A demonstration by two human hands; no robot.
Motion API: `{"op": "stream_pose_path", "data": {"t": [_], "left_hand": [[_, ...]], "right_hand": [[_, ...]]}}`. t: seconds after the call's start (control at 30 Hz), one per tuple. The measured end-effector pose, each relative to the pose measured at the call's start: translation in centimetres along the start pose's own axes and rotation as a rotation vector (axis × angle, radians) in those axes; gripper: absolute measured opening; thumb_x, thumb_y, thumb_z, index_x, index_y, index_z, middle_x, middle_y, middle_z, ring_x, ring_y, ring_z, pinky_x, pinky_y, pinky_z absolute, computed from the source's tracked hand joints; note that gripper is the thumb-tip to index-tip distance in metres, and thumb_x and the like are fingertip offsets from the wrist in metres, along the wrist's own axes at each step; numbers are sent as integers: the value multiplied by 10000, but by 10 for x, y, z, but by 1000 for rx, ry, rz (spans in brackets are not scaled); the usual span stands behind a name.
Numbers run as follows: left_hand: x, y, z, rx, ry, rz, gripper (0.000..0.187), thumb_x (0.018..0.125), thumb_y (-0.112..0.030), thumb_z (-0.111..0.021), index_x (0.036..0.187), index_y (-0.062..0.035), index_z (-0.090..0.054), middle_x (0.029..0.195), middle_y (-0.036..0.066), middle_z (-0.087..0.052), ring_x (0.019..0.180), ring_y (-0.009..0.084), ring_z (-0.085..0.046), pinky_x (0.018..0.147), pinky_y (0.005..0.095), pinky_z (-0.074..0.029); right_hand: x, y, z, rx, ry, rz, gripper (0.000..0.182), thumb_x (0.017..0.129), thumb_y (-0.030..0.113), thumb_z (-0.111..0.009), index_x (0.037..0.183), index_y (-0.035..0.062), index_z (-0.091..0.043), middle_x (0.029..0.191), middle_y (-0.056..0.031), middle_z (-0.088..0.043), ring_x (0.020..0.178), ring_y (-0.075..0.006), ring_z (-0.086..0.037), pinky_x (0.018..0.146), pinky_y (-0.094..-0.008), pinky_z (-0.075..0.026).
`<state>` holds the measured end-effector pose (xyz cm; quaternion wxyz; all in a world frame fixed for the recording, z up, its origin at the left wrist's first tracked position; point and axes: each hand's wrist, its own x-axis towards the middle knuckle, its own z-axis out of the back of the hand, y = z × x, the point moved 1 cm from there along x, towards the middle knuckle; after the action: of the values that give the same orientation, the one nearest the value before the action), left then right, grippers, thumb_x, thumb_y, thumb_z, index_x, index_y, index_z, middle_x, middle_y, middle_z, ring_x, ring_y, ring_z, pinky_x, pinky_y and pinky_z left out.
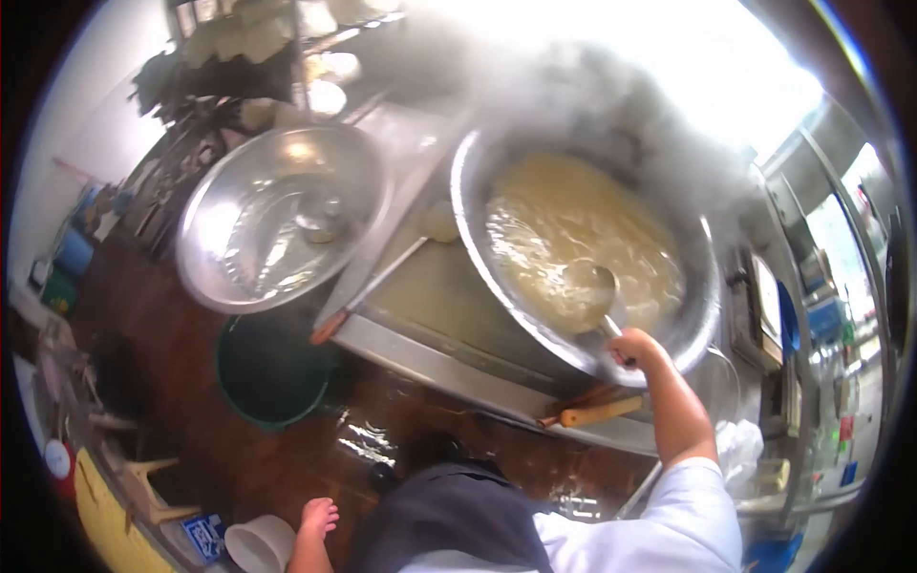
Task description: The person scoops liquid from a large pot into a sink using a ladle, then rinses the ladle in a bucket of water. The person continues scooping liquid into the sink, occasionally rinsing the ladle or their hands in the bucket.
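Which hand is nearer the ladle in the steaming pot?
Right. The right hand grips the handle of the ladle at the near rim of the steaming pot. The left hand hangs low beside the body, far from it, near a white bowl.

Two big metal pans, one ladle at the fingers of the right hand, one green bucket well away.

We see a wet, dark reddish-brown floor below the steel counter. A white wall rises at the far left, and harsh daylight floods in beyond the counter's far edge.
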<state>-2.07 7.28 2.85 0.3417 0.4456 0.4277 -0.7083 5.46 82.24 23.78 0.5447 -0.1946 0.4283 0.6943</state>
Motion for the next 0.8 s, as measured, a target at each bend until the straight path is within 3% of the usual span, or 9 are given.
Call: {"op": "stream_pose_path", "data": {"t": [0.03,0.13,0.23,0.3,0.37,0.7,0.73,0.77,0.8], "left_hand": [[1,3,5,-38,-24,3,286,863,-259,-557,1114,-122,-551,860,37,-605,717,174,-576,587,350,-467],[11,24,17,-16,-17,4,274,861,-267,-576,1088,-115,-557,866,39,-610,707,170,-576,577,352,-467],[19,41,32,-13,-20,60,266,854,-261,-590,1074,-114,-555,852,40,-609,677,168,-573,564,348,-464],[21,49,42,-24,-26,73,248,850,-259,-602,1045,-113,-558,842,42,-610,645,165,-563,560,346,-459],[20,44,45,12,18,80,347,874,-284,-552,1154,-85,-504,1072,106,-593,947,265,-581,793,456,-468],[33,55,62,-34,62,0,337,869,-292,-547,1148,-105,-515,1027,81,-595,940,254,-581,782,450,-462],[38,61,66,-31,65,4,347,873,-292,-543,1158,-97,-512,1042,92,-594,953,267,-579,789,460,-463],[40,69,70,-37,70,0,347,873,-292,-543,1158,-97,-512,1042,92,-594,953,267,-579,789,460,-463],[44,80,74,-69,50,30,294,871,-282,-554,1106,-105,-538,954,70,-603,828,224,-569,707,418,-463]], "right_hand": [[-19,9,-11,104,27,62,217,763,126,-622,588,75,-502,494,-37,-475,422,-149,-475,370,-283,-347],[-61,23,-33,287,17,24,120,768,88,-624,824,110,-520,584,3,-483,430,-98,-444,378,-270,-345],[-97,36,-58,406,14,15,131,765,79,-623,841,114,-522,590,8,-485,432,-94,-449,377,-270,-349],[-104,34,-68,582,152,143,154,760,77,-622,877,110,-527,592,10,-484,428,-96,-449,371,-263,-349],[-117,41,-84,583,160,170,180,753,79,-624,900,98,-521,600,4,-490,420,-103,-451,363,-255,-350],[-160,88,-169,469,-161,380,268,770,113,-625,966,107,-444,630,-5,-485,416,-102,-447,374,-256,-356],[-154,88,-172,427,-189,403,363,767,133,-626,1073,87,-436,639,-2,-480,417,-100,-433,384,-257,-361],[-148,90,-176,423,-193,410,363,767,133,-626,1073,87,-436,639,-2,-480,417,-100,-433,384,-257,-361],[-145,92,-180,412,-231,419,422,764,141,-625,1125,63,-421,632,-1,-472,418,-102,-431,383,-260,-363]]}}
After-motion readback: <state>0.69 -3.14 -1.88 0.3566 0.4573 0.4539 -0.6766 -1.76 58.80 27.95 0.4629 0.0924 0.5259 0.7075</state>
